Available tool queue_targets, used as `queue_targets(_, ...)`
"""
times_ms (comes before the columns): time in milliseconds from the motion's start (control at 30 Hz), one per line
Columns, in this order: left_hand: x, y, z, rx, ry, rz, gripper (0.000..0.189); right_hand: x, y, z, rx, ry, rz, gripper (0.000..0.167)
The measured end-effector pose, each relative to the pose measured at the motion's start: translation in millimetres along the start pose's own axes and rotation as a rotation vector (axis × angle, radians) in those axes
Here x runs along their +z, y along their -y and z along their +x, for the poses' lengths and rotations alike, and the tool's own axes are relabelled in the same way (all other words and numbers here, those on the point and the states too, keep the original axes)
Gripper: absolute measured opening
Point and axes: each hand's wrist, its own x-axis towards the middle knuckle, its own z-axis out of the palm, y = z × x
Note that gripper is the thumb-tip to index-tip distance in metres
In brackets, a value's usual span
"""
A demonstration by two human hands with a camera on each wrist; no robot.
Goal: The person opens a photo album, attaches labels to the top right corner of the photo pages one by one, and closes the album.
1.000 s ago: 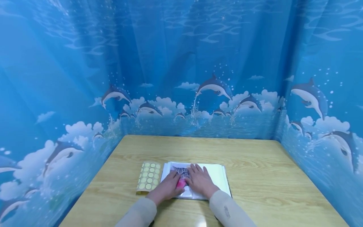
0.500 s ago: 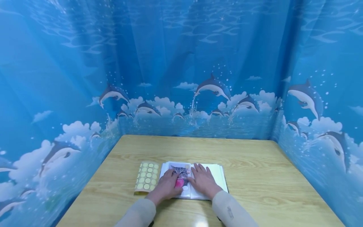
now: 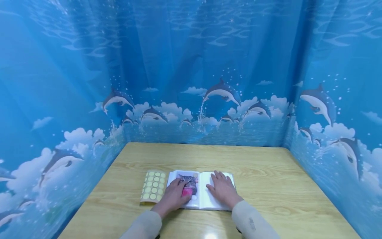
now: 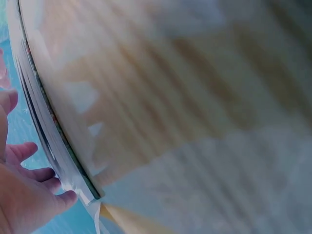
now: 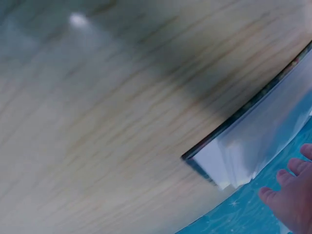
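An album [image 3: 204, 199] with white pages lies spread on the table in the head view. Its left page bears a picture of a tabby cat [image 3: 191, 183] with a pink patch. My left hand [image 3: 173, 195] rests on that page, covering the picture's left side. Over the blank right page lies my right hand [image 3: 223, 189], fingers spread, near the outer edge. The left wrist view has my left hand [image 4: 27, 190] by the stacked edges of the album [image 4: 46, 112]. In the right wrist view, straight fingers of my right hand [image 5: 295, 197] show beyond the album [image 5: 258, 134].
Left of the album lies a sheet of round pale yellow stickers [image 3: 153, 186], its near edge curled up. The wooden table [image 3: 268, 186] extends around both. A blue curtain [image 3: 179, 66] printed with dolphins surrounds the table's back and sides.
My right hand has slid rightward from the cat picture and the album's middle onto the blank right page, uncovering the picture's right side. My left hand stays on the left page.
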Motion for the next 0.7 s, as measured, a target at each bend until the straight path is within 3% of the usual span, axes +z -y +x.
queue_targets(133, 1.2, 0.8, 0.5, -0.017, -0.039, 0.014, 0.068, -2.7, -7.6, -3.0, 0.016, -0.004, 0.009, 0.062)
queue_targets(367, -1.1, 4.6, 0.3, -0.133, -0.073, 0.001, 0.073, -9.7, -18.3, -9.8, 0.112, 0.018, 0.070, 0.064)
queue_targets(700, -12.8, 27.0, 1.7, -0.192, -0.106, 0.025, 0.070, -18.2, -33.8, -19.0, 0.255, -0.024, 0.149, 0.061)
